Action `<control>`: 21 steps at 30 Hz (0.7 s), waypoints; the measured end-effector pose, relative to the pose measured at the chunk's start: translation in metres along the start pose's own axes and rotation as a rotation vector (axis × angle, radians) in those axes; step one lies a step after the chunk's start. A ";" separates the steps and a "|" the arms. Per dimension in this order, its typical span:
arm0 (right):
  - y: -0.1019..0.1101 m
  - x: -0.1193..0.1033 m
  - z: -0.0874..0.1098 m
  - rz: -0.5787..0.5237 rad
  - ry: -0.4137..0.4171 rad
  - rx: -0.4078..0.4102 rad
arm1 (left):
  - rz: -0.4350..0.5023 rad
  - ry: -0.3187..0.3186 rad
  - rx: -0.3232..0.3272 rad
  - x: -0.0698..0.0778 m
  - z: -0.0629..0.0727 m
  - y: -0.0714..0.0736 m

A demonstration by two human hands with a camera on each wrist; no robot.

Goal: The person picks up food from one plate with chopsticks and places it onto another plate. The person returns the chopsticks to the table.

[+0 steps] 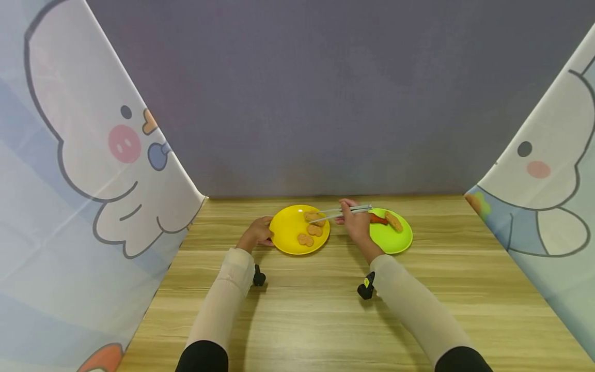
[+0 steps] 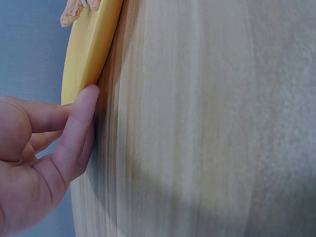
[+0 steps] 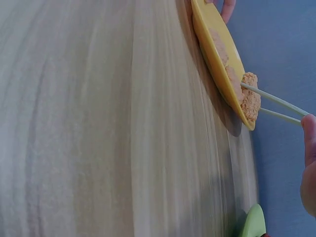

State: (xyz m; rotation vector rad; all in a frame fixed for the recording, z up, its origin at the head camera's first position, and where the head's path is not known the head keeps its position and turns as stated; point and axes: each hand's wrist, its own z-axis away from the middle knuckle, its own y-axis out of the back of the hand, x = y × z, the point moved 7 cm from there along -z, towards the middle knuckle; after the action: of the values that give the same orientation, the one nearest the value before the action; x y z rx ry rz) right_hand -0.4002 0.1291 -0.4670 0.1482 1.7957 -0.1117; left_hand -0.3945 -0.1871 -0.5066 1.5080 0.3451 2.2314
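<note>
My left hand [image 1: 259, 231] pinches the left rim of a yellow plate [image 1: 284, 230], thumb and fingers on its edge in the left wrist view. Two bone-shaped nuggets [image 1: 305, 239] lie on this plate, below a larger crumbed fried piece [image 1: 311, 216] near its upper right rim. A pair of pale chopsticks [image 1: 359, 209] is held in my right hand [image 1: 355, 226], between the two plates. In the right wrist view the chopstick tips lie on either side of the fried piece [image 3: 251, 107]; whether they grip it firmly I cannot tell.
Partly behind my right wrist, a green plate [image 1: 389, 242] carries a reddish-brown food piece [image 1: 378, 219] and a golden crumbed piece [image 1: 394, 221]. The wood-grain table [image 1: 307, 310] meets a grey wall panel [image 1: 325, 129] at the back. Cartoon-printed sheets [image 1: 153, 217] flank both sides.
</note>
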 end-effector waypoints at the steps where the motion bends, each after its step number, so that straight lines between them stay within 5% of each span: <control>1: 0.000 0.000 0.000 0.003 0.002 0.000 | 0.002 0.002 0.001 0.000 0.000 0.000; 21: 0.002 -0.006 0.005 0.056 -0.010 -0.027 | 0.017 -0.011 0.007 0.001 0.005 -0.001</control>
State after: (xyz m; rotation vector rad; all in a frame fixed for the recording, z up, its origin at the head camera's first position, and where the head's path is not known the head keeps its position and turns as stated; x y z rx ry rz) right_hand -0.3942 0.1297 -0.4623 0.1779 1.7810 -0.0478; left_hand -0.3902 -0.1862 -0.5039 1.5314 0.3383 2.2360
